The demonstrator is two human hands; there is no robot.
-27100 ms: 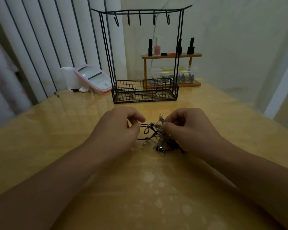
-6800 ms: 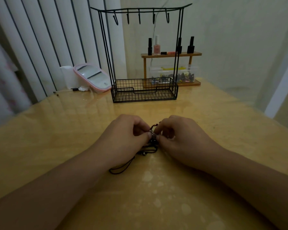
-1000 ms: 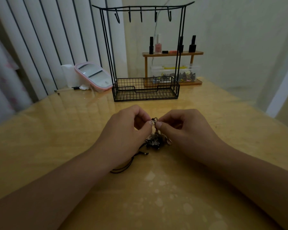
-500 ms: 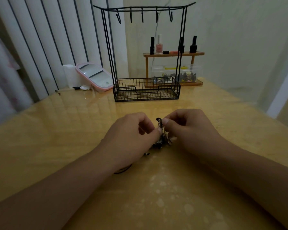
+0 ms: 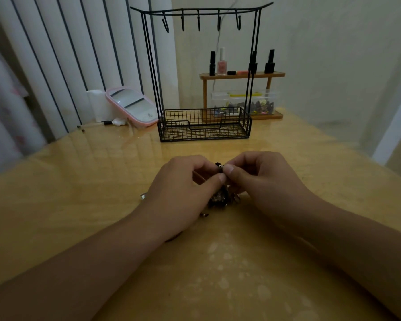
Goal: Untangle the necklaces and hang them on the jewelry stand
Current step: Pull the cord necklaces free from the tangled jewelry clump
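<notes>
A dark knot of tangled necklaces hangs between my two hands just above the wooden table. My left hand pinches it from the left with thumb and fingers. From the right, my right hand pinches a small metal piece at the top of the knot. Most of the chains are hidden behind my fingers. The black wire jewelry stand stands farther back, its several top hooks bare and its basket base holding nothing.
A pink-rimmed mirror leans at the back left beside a white roll. Behind the stand, a small wooden shelf carries nail polish bottles over a clear box of small items. Vertical blinds hang on the left.
My hands have closed in together on the top of the knot. The black cord loop that lay by my left wrist is now almost hidden under it.
</notes>
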